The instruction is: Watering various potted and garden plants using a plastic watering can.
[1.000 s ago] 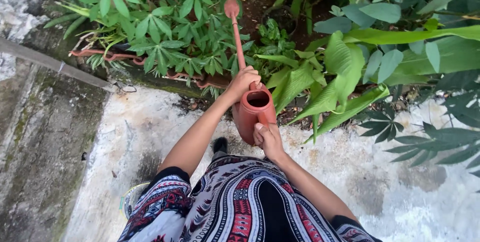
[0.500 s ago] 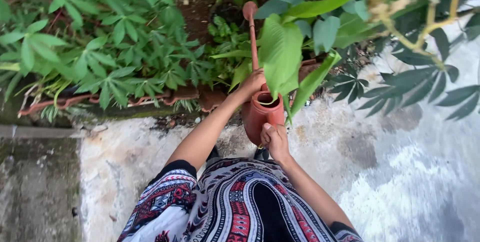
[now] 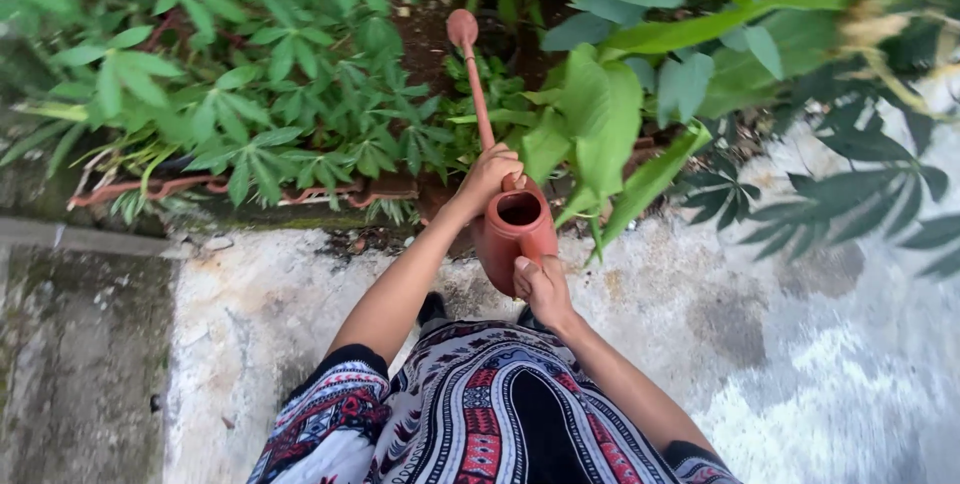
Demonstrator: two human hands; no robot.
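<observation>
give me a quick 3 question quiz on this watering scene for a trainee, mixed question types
1. True or false: the left hand grips the watering can at the base of its long spout.
2. Where is the right hand?
A. on the near side of the can's body
B. on the rose at the spout tip
C. resting on the concrete path
3. Fill in: the rose at the end of the spout is over ____ between the green plants.

Key
1. True
2. A
3. bare brown soil
</observation>
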